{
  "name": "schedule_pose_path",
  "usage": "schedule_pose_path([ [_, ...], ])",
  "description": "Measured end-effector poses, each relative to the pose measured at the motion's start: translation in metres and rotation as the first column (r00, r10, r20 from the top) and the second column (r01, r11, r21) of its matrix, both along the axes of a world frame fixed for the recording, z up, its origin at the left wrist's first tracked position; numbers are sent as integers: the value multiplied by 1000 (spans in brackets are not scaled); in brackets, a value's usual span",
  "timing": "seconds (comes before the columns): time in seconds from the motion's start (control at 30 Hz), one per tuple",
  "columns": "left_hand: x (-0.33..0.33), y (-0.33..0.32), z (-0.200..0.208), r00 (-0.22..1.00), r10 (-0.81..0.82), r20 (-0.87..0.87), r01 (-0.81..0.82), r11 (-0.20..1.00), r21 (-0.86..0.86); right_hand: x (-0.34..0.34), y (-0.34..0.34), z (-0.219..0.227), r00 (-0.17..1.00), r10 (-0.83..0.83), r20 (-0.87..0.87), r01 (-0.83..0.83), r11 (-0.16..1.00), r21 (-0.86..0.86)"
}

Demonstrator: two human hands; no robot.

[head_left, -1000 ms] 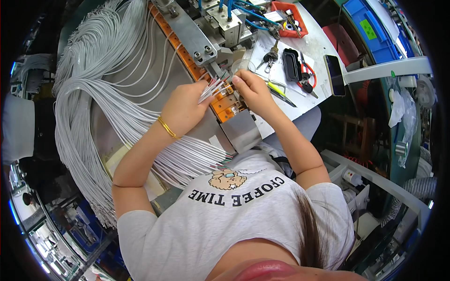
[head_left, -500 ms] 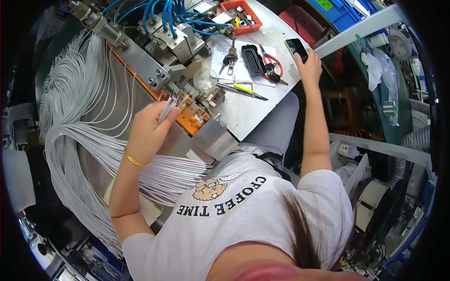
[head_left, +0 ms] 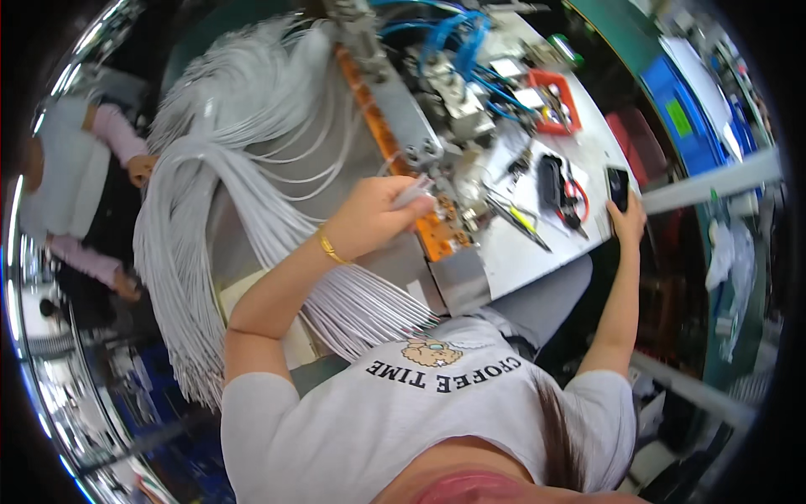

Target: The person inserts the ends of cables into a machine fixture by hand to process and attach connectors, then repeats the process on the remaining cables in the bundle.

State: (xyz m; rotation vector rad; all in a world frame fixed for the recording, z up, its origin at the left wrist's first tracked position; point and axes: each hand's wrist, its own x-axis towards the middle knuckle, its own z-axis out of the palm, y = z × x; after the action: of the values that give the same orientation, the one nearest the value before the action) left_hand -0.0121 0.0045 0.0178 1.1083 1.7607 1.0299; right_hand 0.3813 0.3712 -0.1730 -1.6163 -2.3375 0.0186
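My left hand point(head_left: 369, 217) is closed around the ends of a few light-grey cables point(head_left: 411, 195), close to the orange-topped fixture point(head_left: 437, 239) of a metal bench machine. A gold bracelet point(head_left: 332, 246) circles that wrist. Beneath the forearm a thick bundle of grey-white cables point(head_left: 252, 202) spreads over the bench, its stripped coloured ends by my shirt. Out to the right, my right hand point(head_left: 628, 225) grips a dark-screened smartphone point(head_left: 617, 189) by its lower end, at the edge of the white table.
On the white table point(head_left: 525, 269) lie red-handled pliers point(head_left: 578, 197), a black case point(head_left: 552, 183), a yellow marker-like tool point(head_left: 522, 220) and a red bin of small parts point(head_left: 561, 128). Blue air hoses point(head_left: 462, 46) loop above the machine. A person in pink sleeves point(head_left: 117, 134) is at the left.
The view has swung, so the bench sits further right and a person shows at the left. My left hand still holds the cables; my right hand stays at the smartphone.
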Motion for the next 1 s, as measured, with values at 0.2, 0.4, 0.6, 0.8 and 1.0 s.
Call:
schedule_pose_path([
  [0.2,1,-6,-13,992,-72,104,67,997,50,21,1,-8,1000,26,1,-26,999,42],
  [0.4,3,-11,0,968,-107,226,130,987,-91,-36,-61,46,996,28,-80,-12,981,193],
  [0.6,0,-9,1,969,45,244,11,975,-221,-185,-214,126,558,652,-513,-569,751,335],
  [0.8,-8,9,-9,970,-36,239,66,990,-121,-221,-298,149,103,705,-702,-778,497,385],
  [1.0,1,4,-5,976,-13,217,44,989,-140,-219,-317,134,117,717,-688,-826,454,333],
])
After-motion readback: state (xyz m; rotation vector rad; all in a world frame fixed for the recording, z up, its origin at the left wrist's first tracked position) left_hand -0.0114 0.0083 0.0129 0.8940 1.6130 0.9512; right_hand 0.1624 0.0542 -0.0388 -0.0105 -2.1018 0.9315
